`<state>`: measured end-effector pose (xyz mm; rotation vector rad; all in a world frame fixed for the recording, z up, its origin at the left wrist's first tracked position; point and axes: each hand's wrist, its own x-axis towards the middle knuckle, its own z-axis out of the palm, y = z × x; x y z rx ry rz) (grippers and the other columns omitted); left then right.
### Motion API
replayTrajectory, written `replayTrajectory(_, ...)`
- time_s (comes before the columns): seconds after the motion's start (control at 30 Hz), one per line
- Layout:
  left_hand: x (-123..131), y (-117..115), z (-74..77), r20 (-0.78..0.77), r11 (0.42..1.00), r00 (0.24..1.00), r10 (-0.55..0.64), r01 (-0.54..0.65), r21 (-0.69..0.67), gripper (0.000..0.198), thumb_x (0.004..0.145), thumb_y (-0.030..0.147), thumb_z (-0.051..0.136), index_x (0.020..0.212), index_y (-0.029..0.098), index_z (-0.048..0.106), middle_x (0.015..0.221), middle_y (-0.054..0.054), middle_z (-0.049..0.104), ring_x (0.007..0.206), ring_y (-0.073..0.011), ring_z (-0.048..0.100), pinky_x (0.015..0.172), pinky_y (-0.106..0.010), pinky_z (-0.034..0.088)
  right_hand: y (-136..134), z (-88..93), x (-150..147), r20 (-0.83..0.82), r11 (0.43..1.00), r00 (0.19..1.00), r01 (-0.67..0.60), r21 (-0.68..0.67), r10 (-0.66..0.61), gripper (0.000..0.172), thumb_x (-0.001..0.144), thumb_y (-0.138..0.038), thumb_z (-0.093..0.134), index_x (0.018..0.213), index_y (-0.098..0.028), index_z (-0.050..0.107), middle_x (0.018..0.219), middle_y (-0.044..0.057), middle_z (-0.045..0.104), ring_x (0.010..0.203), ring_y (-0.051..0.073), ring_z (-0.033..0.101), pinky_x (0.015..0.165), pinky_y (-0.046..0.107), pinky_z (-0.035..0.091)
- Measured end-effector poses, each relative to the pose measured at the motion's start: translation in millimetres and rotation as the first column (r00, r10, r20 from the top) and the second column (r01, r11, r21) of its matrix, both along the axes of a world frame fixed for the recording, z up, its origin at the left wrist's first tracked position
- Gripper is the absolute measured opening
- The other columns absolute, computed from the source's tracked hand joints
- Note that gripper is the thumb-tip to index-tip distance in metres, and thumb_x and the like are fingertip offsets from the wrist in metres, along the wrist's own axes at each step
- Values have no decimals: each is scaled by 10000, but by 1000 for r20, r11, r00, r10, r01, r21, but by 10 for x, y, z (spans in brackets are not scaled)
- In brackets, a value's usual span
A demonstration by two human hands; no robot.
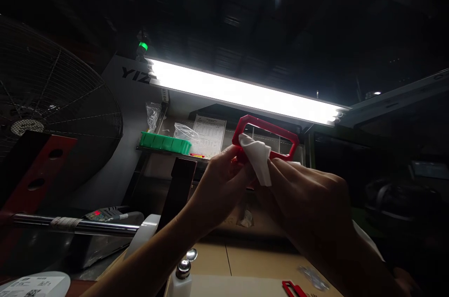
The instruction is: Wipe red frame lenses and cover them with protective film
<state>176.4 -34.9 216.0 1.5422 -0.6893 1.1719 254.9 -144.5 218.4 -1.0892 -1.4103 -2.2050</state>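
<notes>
A red plastic frame with an open middle is held up in front of the lamp and shelf. My left hand is closed on its lower left side. With my right hand I grip a white cloth, whose folded end lies over the left part of the frame. The right fingertips are partly hidden behind the hand and cloth. Below, on the work surface, lies another red plastic piece, cut off by the lower edge. A white pump bottle with a metal top stands near my left forearm.
A long bright tube lamp hangs over the bench. Behind it a shelf carries a green bin and a printed sheet. To the left are a large fan and a metal bar. A clear plastic bag lies at lower right.
</notes>
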Motion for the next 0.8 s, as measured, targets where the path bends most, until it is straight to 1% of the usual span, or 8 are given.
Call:
replayTrajectory(0.13, -17, 3, -14, 7, 1000, 1000, 7, -7, -4, 138, 718, 233, 744, 690, 161, 629, 609, 38, 642, 582, -95, 587, 570, -187, 480, -4, 1, -25, -10, 1000, 1000, -9, -25, 9, 249, 921, -168, 454, 947, -71, 682, 503, -21, 556, 382, 94, 478, 398, 230, 268)
replayTrajectory(0.23, -30, 11, -28, 19, 1000, 1000, 23, -23, 8, 133, 714, 242, 742, 710, 162, 635, 640, 22, 660, 594, -110, 599, 574, -210, 488, -1, -1, -31, -25, 999, 999, -39, -37, 38, 260, 927, -180, 450, 841, -99, 682, 483, -29, 523, 355, 73, 403, 396, 229, 247)
replayTrajectory(0.3, -35, 15, -37, 12, 1000, 1000, 19, -19, 10, 130, 714, 245, 739, 725, 161, 642, 644, 15, 664, 596, -115, 602, 564, -215, 488, 6, -5, -29, -42, 997, 997, -62, -44, 60, 271, 932, -182, 449, 798, -111, 673, 479, -33, 516, 353, 66, 391, 398, 231, 241)
replayTrajectory(0.47, -29, 5, -51, 1, 999, 1000, 18, -18, -31, 130, 711, 257, 740, 735, 160, 656, 646, 15, 655, 592, -110, 598, 533, -195, 471, 21, -26, -5, -72, 991, 992, -109, -78, 104, 230, 926, -173, 464, 847, -121, 673, 516, -23, 562, 382, 80, 465, 409, 234, 259)
replayTrajectory(0.53, -25, 4, -56, 4, 1000, 1000, 17, -17, -16, 102, 729, 240, 726, 745, 166, 658, 653, 20, 657, 601, -103, 601, 543, -184, 472, 21, -35, 9, -75, 990, 992, -108, -87, 101, 210, 926, -185, 476, 883, -112, 669, 562, -2, 604, 403, 91, 500, 413, 239, 268)
replayTrajectory(0.6, -24, 11, -63, 4, 1000, 1000, 25, -25, 9, 79, 743, 223, 713, 753, 166, 659, 658, 20, 663, 610, -104, 608, 571, -191, 489, 21, -44, 22, -72, 990, 992, -107, -92, 101, 202, 927, -198, 486, 865, -114, 658, 603, 15, 632, 426, 98, 528, 418, 241, 276)
replayTrajectory(0.67, -23, 23, -71, -6, 999, 999, 40, -40, 18, 86, 737, 221, 718, 747, 160, 658, 651, 16, 669, 606, -112, 610, 573, -205, 500, 22, -53, 34, -79, 988, 991, -117, -104, 109, 217, 930, -191, 475, 806, -133, 644, 627, 19, 645, 455, 98, 552, 433, 235, 296)
replayTrajectory(0.8, -21, 42, -77, -28, 999, 999, 38, -38, 16, 118, 726, 240, 729, 724, 160, 643, 643, 8, 674, 597, -126, 616, 565, -226, 504, 33, -63, 50, -83, 985, 988, -136, -110, 127, 253, 935, -183, 443, 777, -156, 640, 620, 9, 640, 489, 93, 572, 460, 224, 325)
